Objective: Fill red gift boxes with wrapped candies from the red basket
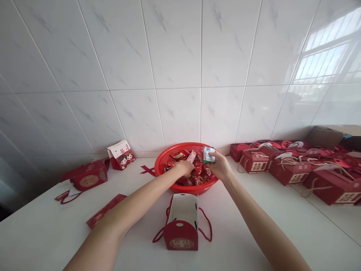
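Note:
My left hand (185, 168) reaches into a red plastic basket (161, 158) heaped with red-wrapped sweets (199, 172). Its fingers are closed on a small pink packet (192, 156). Over the basket's right rim, my right hand (222, 165) grips a small white-and-green packet (209, 154) between thumb and fingers. In front of the basket stands an open red gift box (181, 235) with a white inside and a red cord handle on each side; no sweets show in it.
Several closed red gift boxes (290, 171) with twine crowd the right side. On the left are a red box (89, 177), a white-and-red carton (122, 155) with cartoon figures, a flat red packet (108, 209) and a ribbon (147, 170). A tiled wall (180, 113) rises behind.

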### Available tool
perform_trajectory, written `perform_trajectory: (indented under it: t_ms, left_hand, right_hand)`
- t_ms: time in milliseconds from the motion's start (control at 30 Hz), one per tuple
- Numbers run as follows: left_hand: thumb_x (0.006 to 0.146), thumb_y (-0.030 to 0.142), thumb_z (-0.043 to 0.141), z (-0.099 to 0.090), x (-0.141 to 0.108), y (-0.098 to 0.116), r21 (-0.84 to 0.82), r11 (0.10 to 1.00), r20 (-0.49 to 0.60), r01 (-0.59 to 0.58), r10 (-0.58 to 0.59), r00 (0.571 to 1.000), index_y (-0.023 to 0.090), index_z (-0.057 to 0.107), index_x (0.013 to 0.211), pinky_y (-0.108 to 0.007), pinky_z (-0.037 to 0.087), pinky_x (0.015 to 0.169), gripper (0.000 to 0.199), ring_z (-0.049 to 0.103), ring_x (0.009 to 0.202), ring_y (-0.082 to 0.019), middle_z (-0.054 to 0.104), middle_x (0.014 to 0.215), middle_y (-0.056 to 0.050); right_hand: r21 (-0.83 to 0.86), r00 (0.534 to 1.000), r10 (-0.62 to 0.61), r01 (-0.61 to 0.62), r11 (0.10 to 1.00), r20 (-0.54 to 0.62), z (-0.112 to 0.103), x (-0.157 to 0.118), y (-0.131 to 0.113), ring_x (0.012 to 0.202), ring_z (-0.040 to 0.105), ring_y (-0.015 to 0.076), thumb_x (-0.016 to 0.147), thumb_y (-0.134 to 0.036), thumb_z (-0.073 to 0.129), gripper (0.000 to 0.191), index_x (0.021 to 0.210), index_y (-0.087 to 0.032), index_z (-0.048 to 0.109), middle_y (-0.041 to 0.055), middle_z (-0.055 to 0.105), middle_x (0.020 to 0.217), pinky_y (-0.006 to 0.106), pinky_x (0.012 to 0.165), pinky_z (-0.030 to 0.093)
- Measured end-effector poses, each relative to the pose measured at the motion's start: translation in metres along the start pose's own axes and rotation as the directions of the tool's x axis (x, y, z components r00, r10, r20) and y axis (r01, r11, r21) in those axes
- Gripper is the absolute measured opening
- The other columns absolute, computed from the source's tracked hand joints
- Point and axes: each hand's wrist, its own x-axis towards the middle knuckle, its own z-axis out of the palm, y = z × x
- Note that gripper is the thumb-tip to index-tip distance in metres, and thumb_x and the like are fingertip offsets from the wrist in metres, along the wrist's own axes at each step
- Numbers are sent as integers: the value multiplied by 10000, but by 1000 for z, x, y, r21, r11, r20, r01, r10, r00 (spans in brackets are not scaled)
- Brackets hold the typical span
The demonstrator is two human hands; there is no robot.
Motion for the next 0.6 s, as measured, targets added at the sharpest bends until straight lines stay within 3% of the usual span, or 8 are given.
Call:
perform_trajectory:
  t_ms: [167,267,333,400,500,600]
  left_hand:
    - [501,154,804,-12,-11,-4,-8,999,29,37,-37,999,174,720,771,-347,520,735,283,699,859,-338,729,764,-103]
    - [656,200,699,-22,-24,-10,-214,976,-61,-26,13,998,180,720,1030,-318,528,741,376,702,870,-271,746,907,-77]
    - [679,177,637,-26,-32,-15,-501,855,-198,-132,35,980,178,681,1157,-314,539,798,480,692,929,-237,744,984,-62]
    - [660,177,646,-29,-41,-20,-722,648,-312,-242,7,950,177,667,1198,-328,542,862,539,666,1035,-237,730,1101,-71]
    - [640,206,713,-31,-57,-21,-834,455,-368,-312,-36,929,181,666,1211,-343,534,910,574,613,1173,-262,675,1271,-93]
    - [634,227,775,-32,-71,-17,-848,394,-404,-355,-45,914,163,666,1221,-356,525,946,600,600,1205,-279,662,1300,-111]
  right_hand:
    - [11,1000,13,-13,1000,14,1,-1,-2,655,639,136,661,-87,678,151,773,-182,645,6,708,738,216,568,519]
    - [39,1000,21,-21,999,2,1,-1,-3,651,643,132,666,-90,676,141,751,-192,627,-2,703,728,208,566,518]
    - [47,999,32,-33,998,7,1,-1,-4,658,648,132,670,-95,685,141,752,-193,625,-4,700,726,210,584,525]
    - [36,999,42,-43,998,27,2,-2,-5,655,642,130,671,-98,694,140,763,-186,637,-3,698,728,211,589,524]
    - [-18,996,47,-46,999,76,4,-7,-7,644,623,123,666,-104,701,150,795,-175,672,0,704,748,210,576,514]
    - [-88,987,45,-32,996,152,10,-13,-11,654,613,127,665,-130,722,162,819,-172,697,4,712,773,220,581,515]
